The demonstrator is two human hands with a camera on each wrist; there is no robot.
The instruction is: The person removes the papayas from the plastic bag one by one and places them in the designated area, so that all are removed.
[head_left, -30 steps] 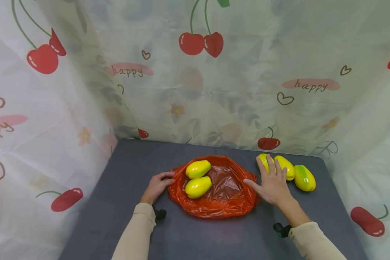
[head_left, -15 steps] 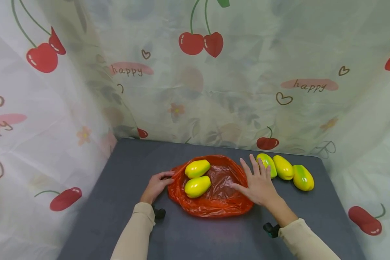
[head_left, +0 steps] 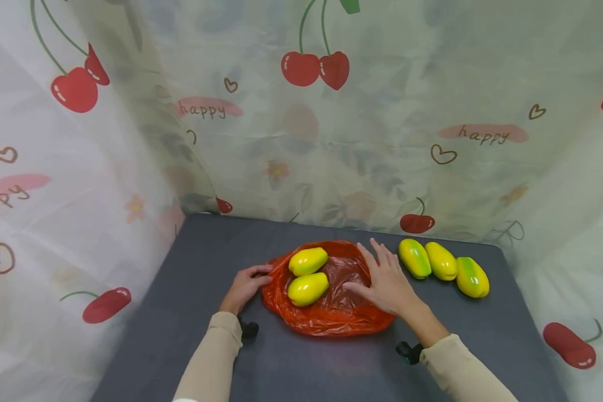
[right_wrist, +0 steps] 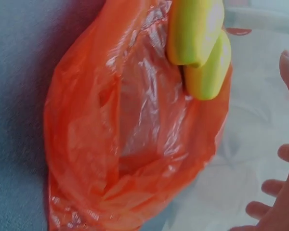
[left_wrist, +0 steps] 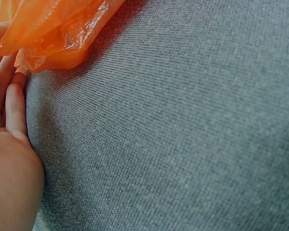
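A red plastic bag [head_left: 331, 326] lies spread wide on the grey table. Two yellow-green, papaya-like fruits, one farther back [head_left: 308, 261] and one nearer [head_left: 307, 289], lie in its left half. At the bag's left edge, my left hand [head_left: 244, 287] pinches the plastic between thumb and fingers; the left wrist view shows the orange-looking bag [left_wrist: 62, 38] between them. Over the bag's right part hovers my right hand [head_left: 389, 285], fingers spread and holding nothing. In the right wrist view that hand [right_wrist: 279, 192] is apart from the bag [right_wrist: 86, 130].
Three more of the same fruits lie in a row at the table's back right: left [head_left: 415, 258], middle [head_left: 440, 261] and right [head_left: 472, 277]. Behind and beside the dark grey table [head_left: 301, 368] hangs a cherry-printed curtain [head_left: 301, 134].
My right hand has moved left, from in front of the leftmost loose fruit to over the bag's right part. My left hand stays at the bag's left edge.
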